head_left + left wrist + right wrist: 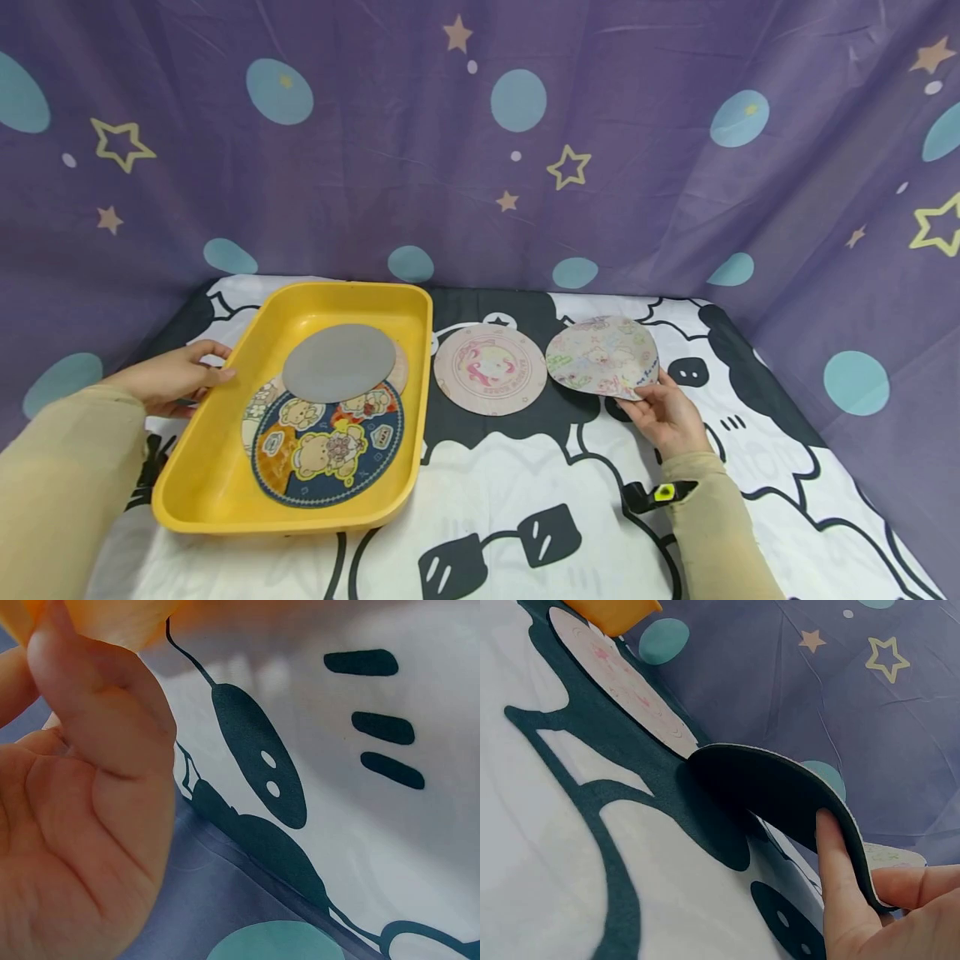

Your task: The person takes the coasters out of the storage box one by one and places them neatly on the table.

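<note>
Behind the yellow tray [217, 483] hangs a purple curtain [637, 200] with stars and blue ovals, and beneath the tray spreads a cloth [480, 475] printed in black and white. Inside the tray, a navy bear disc [330, 458] lies nearest the person; a grey disc [339, 362] overlaps its far edge, and a beige disc [401, 371] and a pale printed disc [257, 410] show partly from under these two. Just right of the tray, a pink disc [491, 371] lies flat on the cloth. Farther right of the tray, beyond the pink disc, a patterned disc [596, 358] is bent, its near right edge raised in the right hand [671, 421]: the fingers pinch that edge, one digit against the dark underside and others on the opposite face, while most of the disc reaches out from the fingertips toward the tray. At the tray's left rim, the left hand [176, 379] touches the side with bent fingers; whether they grip it I cannot tell. Right of the tray, a black strap [639, 498] sits at the right wrist.
</note>
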`<act>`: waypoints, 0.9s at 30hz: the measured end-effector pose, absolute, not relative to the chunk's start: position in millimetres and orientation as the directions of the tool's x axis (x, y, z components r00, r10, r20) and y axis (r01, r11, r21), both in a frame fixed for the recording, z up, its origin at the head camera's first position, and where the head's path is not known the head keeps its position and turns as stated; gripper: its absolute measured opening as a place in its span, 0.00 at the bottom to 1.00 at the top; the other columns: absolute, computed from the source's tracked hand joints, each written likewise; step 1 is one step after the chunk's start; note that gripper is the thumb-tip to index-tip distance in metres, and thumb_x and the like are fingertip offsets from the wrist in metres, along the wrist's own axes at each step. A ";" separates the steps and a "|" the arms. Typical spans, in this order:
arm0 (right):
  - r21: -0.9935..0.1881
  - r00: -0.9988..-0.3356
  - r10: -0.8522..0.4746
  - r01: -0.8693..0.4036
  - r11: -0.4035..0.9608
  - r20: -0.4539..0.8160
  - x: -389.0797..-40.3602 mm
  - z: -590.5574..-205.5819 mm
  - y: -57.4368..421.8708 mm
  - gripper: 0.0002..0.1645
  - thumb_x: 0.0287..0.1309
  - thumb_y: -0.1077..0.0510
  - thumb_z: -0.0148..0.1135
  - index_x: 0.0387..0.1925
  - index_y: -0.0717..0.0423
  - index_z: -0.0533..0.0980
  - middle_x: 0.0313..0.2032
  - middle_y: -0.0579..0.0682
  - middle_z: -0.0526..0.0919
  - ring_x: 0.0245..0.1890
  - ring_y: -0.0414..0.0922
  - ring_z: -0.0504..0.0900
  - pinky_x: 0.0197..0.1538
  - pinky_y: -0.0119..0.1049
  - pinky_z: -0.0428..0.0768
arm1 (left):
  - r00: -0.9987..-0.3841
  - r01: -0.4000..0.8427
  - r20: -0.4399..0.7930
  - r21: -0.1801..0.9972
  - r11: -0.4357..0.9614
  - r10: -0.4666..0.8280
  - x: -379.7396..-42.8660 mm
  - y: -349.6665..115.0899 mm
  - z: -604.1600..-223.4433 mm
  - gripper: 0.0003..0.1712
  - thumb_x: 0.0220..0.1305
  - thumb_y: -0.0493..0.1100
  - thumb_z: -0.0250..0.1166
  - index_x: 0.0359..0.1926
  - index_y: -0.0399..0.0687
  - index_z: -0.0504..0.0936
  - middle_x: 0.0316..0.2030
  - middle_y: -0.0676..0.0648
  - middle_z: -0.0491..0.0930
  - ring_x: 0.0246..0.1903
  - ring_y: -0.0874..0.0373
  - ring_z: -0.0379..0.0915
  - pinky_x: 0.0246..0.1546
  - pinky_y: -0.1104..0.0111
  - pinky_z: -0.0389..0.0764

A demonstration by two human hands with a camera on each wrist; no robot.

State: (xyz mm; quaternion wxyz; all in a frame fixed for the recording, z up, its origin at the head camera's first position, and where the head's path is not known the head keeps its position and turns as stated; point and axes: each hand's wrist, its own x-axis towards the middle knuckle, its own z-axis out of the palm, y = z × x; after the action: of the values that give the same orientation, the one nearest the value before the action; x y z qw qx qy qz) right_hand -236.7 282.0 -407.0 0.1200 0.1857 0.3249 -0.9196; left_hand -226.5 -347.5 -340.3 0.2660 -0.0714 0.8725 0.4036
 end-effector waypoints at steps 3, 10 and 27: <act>-0.557 -0.891 -0.088 0.352 -0.752 -0.445 -235.2 -409.5 281.6 0.52 0.66 0.77 0.34 0.77 0.26 0.41 0.39 0.51 0.82 0.41 0.46 0.87 0.62 0.44 0.72 | -0.849 -0.337 -0.520 0.669 0.662 0.094 -227.0 -347.6 -341.5 0.30 0.77 0.47 0.50 0.64 0.31 0.49 0.37 0.48 0.80 0.34 0.57 0.78 0.37 0.62 0.83; -0.549 -0.880 -0.058 0.345 -0.762 -0.472 -232.6 -415.7 280.3 0.51 0.67 0.76 0.35 0.77 0.26 0.44 0.39 0.51 0.83 0.41 0.45 0.87 0.64 0.43 0.69 | -0.851 -0.333 -0.516 0.676 0.658 0.100 -226.7 -346.7 -342.6 0.29 0.78 0.46 0.50 0.64 0.30 0.49 0.36 0.48 0.80 0.33 0.57 0.78 0.35 0.62 0.83; -0.616 -0.894 -0.049 0.346 -0.708 -0.446 -232.8 -416.5 274.5 0.50 0.66 0.76 0.33 0.78 0.30 0.42 0.38 0.51 0.85 0.39 0.45 0.88 0.57 0.42 0.77 | -0.849 -0.341 -0.520 0.668 0.662 0.087 -226.1 -347.3 -340.7 0.32 0.76 0.48 0.51 0.65 0.31 0.49 0.37 0.49 0.80 0.34 0.57 0.77 0.35 0.62 0.82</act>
State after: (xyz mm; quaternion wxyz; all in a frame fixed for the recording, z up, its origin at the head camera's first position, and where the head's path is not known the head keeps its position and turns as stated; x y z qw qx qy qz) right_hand -232.8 274.5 -416.5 0.1094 0.2029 0.3662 -0.9015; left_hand -226.1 -347.3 -340.7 0.2645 -0.0727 0.8723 0.4047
